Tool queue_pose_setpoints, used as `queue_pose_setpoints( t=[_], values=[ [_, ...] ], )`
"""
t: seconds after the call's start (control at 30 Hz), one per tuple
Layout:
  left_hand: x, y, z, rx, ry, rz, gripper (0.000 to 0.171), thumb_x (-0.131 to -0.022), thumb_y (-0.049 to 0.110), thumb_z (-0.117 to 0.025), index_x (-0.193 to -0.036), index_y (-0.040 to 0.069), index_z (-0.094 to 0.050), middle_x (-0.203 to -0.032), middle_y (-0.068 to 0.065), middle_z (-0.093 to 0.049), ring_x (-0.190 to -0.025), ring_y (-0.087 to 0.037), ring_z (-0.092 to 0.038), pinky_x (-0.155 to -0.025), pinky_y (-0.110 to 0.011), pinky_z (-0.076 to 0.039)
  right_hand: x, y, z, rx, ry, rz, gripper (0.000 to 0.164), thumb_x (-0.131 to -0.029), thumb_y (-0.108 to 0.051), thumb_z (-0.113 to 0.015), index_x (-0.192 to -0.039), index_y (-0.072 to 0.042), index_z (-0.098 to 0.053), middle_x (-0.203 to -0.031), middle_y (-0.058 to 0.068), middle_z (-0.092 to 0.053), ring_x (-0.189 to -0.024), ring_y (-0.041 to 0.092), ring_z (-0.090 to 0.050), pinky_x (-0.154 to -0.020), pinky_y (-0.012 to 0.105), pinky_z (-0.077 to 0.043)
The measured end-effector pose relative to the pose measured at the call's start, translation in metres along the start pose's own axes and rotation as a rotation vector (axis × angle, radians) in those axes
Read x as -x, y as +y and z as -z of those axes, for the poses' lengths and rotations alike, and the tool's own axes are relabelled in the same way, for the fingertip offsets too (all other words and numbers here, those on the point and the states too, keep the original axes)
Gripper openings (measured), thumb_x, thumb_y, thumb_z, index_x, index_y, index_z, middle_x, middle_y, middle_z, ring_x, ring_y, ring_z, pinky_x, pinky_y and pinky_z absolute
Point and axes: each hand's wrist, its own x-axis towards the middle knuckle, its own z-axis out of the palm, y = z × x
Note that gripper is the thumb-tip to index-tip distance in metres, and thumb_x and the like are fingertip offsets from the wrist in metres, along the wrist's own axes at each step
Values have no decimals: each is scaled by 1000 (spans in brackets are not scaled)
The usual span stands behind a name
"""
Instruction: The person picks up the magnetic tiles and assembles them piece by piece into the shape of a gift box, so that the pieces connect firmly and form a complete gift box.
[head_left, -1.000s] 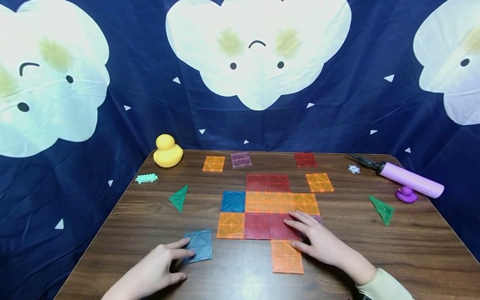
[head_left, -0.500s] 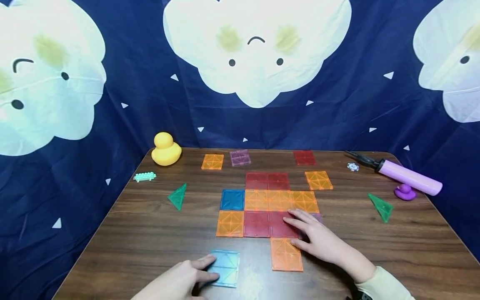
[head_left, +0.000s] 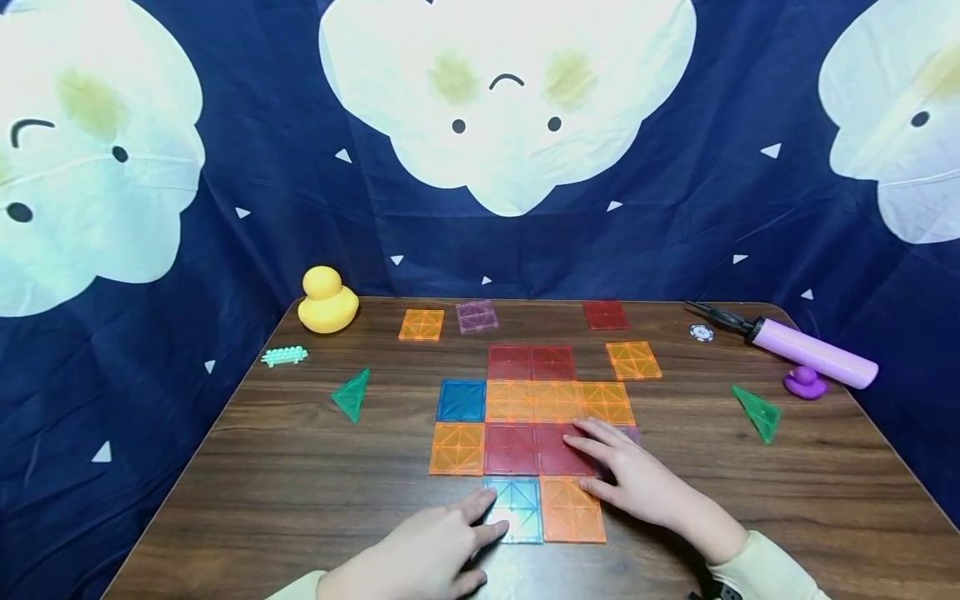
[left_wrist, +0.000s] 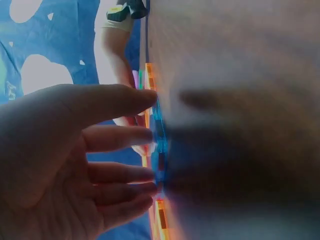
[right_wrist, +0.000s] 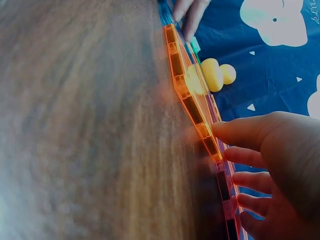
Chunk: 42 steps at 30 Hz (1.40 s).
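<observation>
My left hand [head_left: 427, 546] rests its extended fingertips on a light blue square magnetic tile [head_left: 525, 510]. That tile lies flat against the left side of an orange tile [head_left: 573, 521], in front of the red tiles [head_left: 512, 450]. With fingers spread, my right hand [head_left: 637, 477] touches the red tiles and the orange tile's upper corner. It partly hides a purple tile [head_left: 632, 433]. Behind these runs a row of orange tiles [head_left: 558, 403], backed by two red tiles [head_left: 531, 363]. A dark blue tile [head_left: 461, 402] and another orange tile [head_left: 456, 452] flank the left side.
Loose square tiles lie toward the back, including a purple tile [head_left: 477, 316] and a red tile [head_left: 606, 315]. Green triangles [head_left: 352, 395] sit at both sides. A yellow duck [head_left: 327, 302] stands back left; a lilac pump [head_left: 813, 352], poker chip [head_left: 701, 333] and purple duck [head_left: 805, 382] are right.
My left hand has slid the light blue tile rightward across the table, from left of the tile group to the front orange tile's side. My right hand has stayed in place.
</observation>
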Motion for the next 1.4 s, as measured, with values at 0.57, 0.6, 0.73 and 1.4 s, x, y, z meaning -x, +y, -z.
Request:
queue_pose_setpoints(
  t=[0.57,0.6,0.73,1.4],
  values=[
    [-53,17,3,-305,117,-127,54,-96,47,-68,-139,16,-60,-142,-4,-55,-131,-21,-52,-104,-34,-47,2,2,-1,9,22,23,51,-96,-27,-73,-143,-11,-60,-152,16,-48,-139,43,-43,-105,63,-40],
    [-56,18,0,-321,120,-129,54,-95,48,-68,-138,17,-60,-141,-3,-55,-130,-20,-52,-103,-34,-47,2,3,-2,10,24,24,51,-96,-26,-73,-143,-11,-60,-152,16,-48,-139,43,-43,-105,63,-40],
    [-62,20,-6,-372,168,-134,51,-94,50,-68,-133,18,-60,-132,-1,-56,-120,-17,-53,-95,-31,-51,1,3,-2,10,30,28,50,-96,-27,-72,-142,-12,-61,-151,17,-48,-138,43,-44,-105,63,-40],
    [-74,26,-16,-540,419,-172,20,-95,31,-66,-107,16,-68,-104,-1,-62,-90,-16,-57,-69,-21,-53,-1,18,26,-323,341,-398,49,-100,-9,-60,-143,10,-48,-136,33,-53,-127,48,-50,-105,62,-39]
  ],
)
